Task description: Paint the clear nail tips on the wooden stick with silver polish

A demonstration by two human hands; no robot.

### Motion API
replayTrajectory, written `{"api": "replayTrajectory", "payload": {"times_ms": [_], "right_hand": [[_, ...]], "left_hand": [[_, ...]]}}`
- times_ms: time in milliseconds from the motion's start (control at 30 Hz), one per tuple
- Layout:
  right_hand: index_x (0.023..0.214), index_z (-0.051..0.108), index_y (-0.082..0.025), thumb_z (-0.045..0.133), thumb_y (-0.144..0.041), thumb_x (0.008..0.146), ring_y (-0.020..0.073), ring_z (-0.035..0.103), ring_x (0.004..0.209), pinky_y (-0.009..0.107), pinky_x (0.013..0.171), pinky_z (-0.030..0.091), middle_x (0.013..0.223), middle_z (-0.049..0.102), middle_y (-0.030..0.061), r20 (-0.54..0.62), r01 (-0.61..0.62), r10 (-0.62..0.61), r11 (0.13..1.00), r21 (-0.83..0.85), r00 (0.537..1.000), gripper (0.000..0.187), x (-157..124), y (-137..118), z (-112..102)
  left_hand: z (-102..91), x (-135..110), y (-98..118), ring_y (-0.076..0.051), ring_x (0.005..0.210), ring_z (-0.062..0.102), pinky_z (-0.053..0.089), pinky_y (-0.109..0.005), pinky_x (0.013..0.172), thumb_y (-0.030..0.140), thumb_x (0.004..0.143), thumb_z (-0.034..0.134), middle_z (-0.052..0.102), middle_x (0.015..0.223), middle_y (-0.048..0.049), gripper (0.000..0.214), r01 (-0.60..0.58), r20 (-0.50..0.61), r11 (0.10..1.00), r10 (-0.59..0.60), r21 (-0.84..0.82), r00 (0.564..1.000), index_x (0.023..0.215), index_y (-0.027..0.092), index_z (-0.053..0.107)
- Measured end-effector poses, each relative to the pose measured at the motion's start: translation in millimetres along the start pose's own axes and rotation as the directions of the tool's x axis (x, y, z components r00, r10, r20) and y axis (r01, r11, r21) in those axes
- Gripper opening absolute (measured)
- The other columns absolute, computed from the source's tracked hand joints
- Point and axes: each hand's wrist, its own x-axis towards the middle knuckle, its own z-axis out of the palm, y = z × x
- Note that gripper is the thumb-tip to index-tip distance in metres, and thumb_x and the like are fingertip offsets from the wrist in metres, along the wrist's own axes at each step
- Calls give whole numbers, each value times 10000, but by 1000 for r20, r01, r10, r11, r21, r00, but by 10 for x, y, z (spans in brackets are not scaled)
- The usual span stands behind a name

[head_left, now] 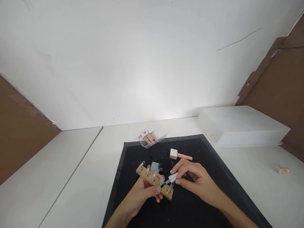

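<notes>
My left hand (141,194) grips a tan nail-tip stand (144,172), with the thumb on its near side. Several clear false nail tips (148,168) stick up from round metal holders along it. Between the fingers of my right hand (193,177) is the silver cap of a nail polish brush (173,177), its dark bristles angled down to the left. The bristles are close to a nail tip beside my left thumb; whether they touch it I cannot tell. Just behind the stand lies a teal nail polish bottle (155,166), partly covered by the stand and my left hand.
A white bottle with a long pink cap (174,154) lies on the black mat (187,209). Several similar bottles rest in a clear tray (163,135) at the mat's far edge. At right are a white plastic box (244,126) and small cream pieces (282,170).
</notes>
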Motion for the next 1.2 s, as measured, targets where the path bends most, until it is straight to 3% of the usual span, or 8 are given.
{"api": "replayTrajectory", "payload": {"times_ms": [233,367,467,633,733,933,1100,1200], "right_hand": [[713,608,-226,615,-111,761,206,612,799,362,751,475,833,679,46,-109,11,-26,990,-140,994,126,25,50,-47],[718,609,-223,615,-101,761,191,618,783,309,672,501,839,667,46,-21,20,-21,999,-29,1000,129,18,-5,-46],[728,620,-216,603,-100,767,192,621,788,297,658,503,860,665,56,13,8,-8,999,-53,1000,124,18,-16,-35],[692,602,-214,616,-86,750,197,616,789,385,838,435,829,676,41,-90,5,-20,986,-164,996,141,40,25,-59],[694,600,-215,623,-78,745,200,608,806,350,768,465,818,671,39,-97,17,-26,996,-86,995,149,35,6,-62],[717,615,-203,616,-96,759,180,612,754,288,638,488,849,654,52,13,-12,11,998,67,1000,116,7,-48,8],[690,603,-208,618,-109,743,206,608,778,331,704,476,827,678,52,-108,-61,50,993,-97,993,113,39,14,-7],[675,597,-209,626,-109,733,223,601,821,346,734,465,810,676,53,-161,-65,49,993,-100,986,119,46,21,-38]], "left_hand": [[-2,-1,2,-109,570,560,426,-240,535,232,599,724,614,735,-18,306,-10,1,1000,10,2,1000,840,151,555],[-8,11,6,-110,568,566,430,-239,528,250,591,733,606,745,-10,346,-13,-14,1000,13,-4,1000,868,157,546],[-13,18,6,-109,569,564,432,-237,526,258,597,730,600,727,-8,331,-10,10,1000,10,15,1000,854,150,551],[-29,12,-11,-102,573,562,430,-232,527,267,606,725,606,754,-13,342,-19,25,1000,19,20,1000,870,146,544],[-26,8,-3,-101,572,561,430,-232,530,270,607,724,606,731,-8,355,-13,16,1000,13,13,1000,882,144,538],[-7,12,14,-105,565,565,422,-232,518,270,578,740,605,720,-3,367,-2,9,1000,2,14,1000,855,146,532],[-27,10,-5,-107,573,565,426,-237,527,274,589,734,615,752,-19,368,-6,18,1000,6,17,1000,869,146,532],[-39,7,-11,-105,575,564,427,-235,527,275,591,734,609,771,-18,376,-8,15,1000,7,18,1000,881,149,531]]}}
